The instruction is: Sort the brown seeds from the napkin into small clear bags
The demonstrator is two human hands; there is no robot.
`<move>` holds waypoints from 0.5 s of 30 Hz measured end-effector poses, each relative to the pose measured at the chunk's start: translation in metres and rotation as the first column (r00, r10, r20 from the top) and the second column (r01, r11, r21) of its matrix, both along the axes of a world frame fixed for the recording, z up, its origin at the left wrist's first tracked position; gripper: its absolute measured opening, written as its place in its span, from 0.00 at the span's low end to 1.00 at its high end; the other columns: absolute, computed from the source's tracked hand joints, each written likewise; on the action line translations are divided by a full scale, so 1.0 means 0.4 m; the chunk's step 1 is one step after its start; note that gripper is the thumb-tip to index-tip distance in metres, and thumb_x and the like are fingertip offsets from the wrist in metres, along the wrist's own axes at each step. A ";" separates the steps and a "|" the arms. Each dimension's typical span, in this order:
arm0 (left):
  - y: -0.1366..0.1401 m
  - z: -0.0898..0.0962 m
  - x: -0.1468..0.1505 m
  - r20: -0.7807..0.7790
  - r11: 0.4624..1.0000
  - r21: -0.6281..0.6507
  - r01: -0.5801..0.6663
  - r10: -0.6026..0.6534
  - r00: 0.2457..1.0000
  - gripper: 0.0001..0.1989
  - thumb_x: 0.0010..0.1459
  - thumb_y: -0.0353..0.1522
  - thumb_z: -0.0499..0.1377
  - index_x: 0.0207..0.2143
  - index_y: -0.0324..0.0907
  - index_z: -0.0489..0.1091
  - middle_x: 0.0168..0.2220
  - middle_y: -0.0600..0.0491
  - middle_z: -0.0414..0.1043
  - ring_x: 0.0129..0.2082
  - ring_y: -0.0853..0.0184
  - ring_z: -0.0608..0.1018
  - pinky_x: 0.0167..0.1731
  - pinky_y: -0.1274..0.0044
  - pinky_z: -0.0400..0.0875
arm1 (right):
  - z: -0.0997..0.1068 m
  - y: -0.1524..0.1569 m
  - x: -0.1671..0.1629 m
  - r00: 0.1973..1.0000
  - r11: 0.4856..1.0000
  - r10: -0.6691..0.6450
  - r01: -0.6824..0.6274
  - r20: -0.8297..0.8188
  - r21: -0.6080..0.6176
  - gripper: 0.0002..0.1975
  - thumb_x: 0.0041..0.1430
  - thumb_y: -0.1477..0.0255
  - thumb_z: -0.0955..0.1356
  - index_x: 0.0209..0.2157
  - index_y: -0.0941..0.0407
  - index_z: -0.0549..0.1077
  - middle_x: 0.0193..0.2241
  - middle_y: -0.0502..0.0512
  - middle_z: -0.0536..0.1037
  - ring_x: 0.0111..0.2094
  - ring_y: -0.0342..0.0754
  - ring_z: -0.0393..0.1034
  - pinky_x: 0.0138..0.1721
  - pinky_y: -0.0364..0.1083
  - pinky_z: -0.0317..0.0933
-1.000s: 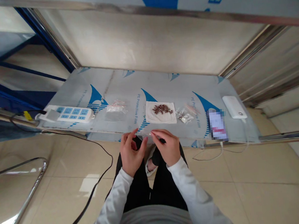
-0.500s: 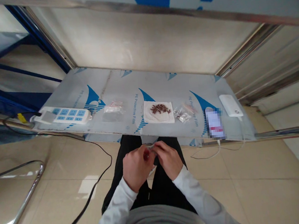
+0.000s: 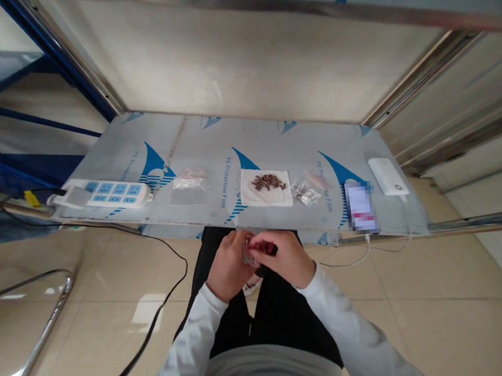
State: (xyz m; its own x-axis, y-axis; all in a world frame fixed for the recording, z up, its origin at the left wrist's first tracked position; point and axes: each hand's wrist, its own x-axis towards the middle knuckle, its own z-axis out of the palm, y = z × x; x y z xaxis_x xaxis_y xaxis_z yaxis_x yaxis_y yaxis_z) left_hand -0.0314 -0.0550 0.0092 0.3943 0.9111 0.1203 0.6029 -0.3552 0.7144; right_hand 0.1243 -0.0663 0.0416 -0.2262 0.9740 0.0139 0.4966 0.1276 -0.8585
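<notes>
Both left hand [image 3: 228, 268] and right hand [image 3: 289, 259] have fingertips clamped on a clear bag [image 3: 249, 260] just before the shelf [image 3: 212, 209], presumably because limp film needs support from both sides.

Long white sleeves [image 3: 184, 341], 2 of them; a plain grey top [image 3: 273, 374]; black trousers [image 3: 294, 321]; a pale shoe [image 3: 247, 289], partly hidden.

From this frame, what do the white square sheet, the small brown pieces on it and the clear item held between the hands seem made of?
White square sheet: probably paper or thin cloth, matte, with soft wrinkles.
Small brown pieces: dark with lighter flecks; too small to settle metal or plastic.
Clear item: likely thin plastic, see-through with pale glints.
</notes>
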 end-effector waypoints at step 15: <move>-0.045 -0.034 -0.018 0.000 0.979 -0.105 -0.174 0.175 0.984 0.08 0.50 0.31 0.61 0.32 0.43 0.65 0.27 0.55 0.69 0.28 0.69 0.73 0.30 0.77 0.67 | -0.267 0.392 0.110 0.758 0.922 -0.383 0.349 0.528 0.167 0.09 0.52 0.80 0.64 0.35 0.62 0.74 0.38 0.62 0.75 0.41 0.50 0.69 0.47 0.49 0.61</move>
State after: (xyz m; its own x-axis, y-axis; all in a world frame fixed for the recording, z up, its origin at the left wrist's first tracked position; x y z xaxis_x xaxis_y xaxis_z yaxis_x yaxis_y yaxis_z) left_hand -0.0386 -0.0730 -0.0045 0.2270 0.9736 0.0243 0.6423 -0.1684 0.7478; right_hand 0.1682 0.0907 -0.0651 0.1610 0.9854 0.0549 0.8941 -0.1221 -0.4309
